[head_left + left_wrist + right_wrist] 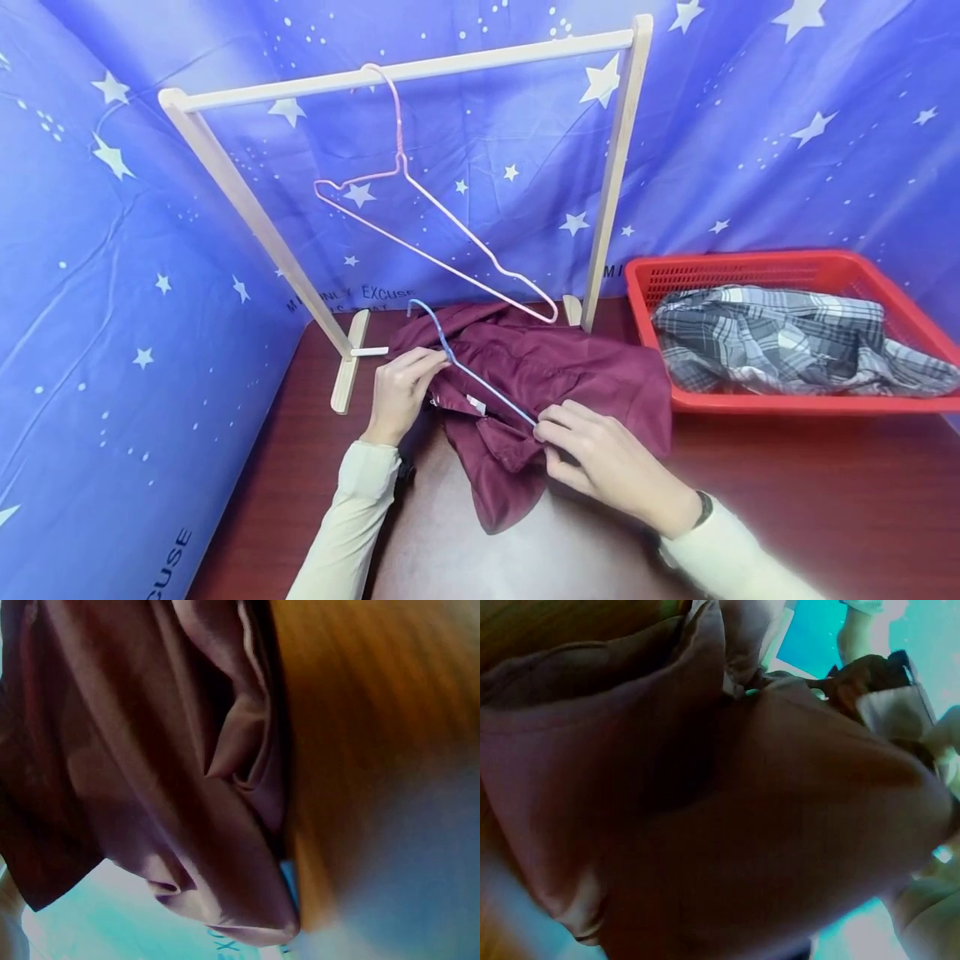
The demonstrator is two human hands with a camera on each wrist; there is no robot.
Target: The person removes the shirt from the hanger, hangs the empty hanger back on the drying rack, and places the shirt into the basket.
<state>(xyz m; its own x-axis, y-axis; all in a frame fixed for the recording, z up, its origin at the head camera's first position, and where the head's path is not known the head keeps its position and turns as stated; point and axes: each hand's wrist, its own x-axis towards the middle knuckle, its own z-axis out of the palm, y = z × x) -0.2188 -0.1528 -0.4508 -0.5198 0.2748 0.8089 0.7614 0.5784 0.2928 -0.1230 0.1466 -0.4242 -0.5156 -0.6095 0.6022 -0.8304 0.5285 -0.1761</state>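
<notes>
A maroon shirt (pixel 600 375) lies bunched on the table under the rack, a white label (pixel 476 405) showing near its collar. A blue wire hanger (pixel 491 389) slants across it, hook up and to the left, its lower part hidden by the cloth. My left hand (pixel 401 392) pinches the hanger just below the hook. At the hanger's right shoulder, my right hand (pixel 600 458) grips the wire together with the shirt. Folds of the shirt (pixel 150 765) fill much of the left wrist view, and its cloth (pixel 765 832) covers most of the right wrist view.
A wooden rack (pixel 487 60) stands behind the shirt, with a pink hanger (pixel 450 271) hooked on its bar. To the right, a red basket (pixel 810 406) holds grey plaid clothing (pixel 772 333). A blue starry curtain (pixel 750 183) encloses the table (pixel 750 483) at the back and left.
</notes>
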